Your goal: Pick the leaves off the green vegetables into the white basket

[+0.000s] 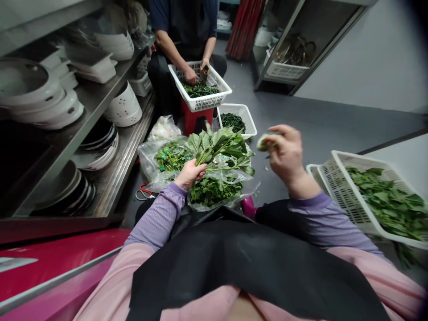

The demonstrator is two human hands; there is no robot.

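My left hand (191, 174) is closed round the stems of a bunch of leafy greens (217, 145), whose leaves fan out up and to the right. To the right of it, in the air, my right hand (286, 154) pinches a pale green leaf (263, 141) that is a little blurred. Under the bunch, a clear plastic bag (146, 157) lies spread on the floor. It holds more loose leaves (214, 192) and tied green bundles (169, 158). At my right, a white basket (346, 196) contains a heap of leafy greens (389, 200).
Opposite, a person's hands (191, 76) work over a white basket (197, 105) of greens on a red stool (197, 120). Another white basket (251, 125) stands on the floor. Metal shelves (110, 178) with dishes line the left. Red-handled scissors (144, 191) lie near my left knee.
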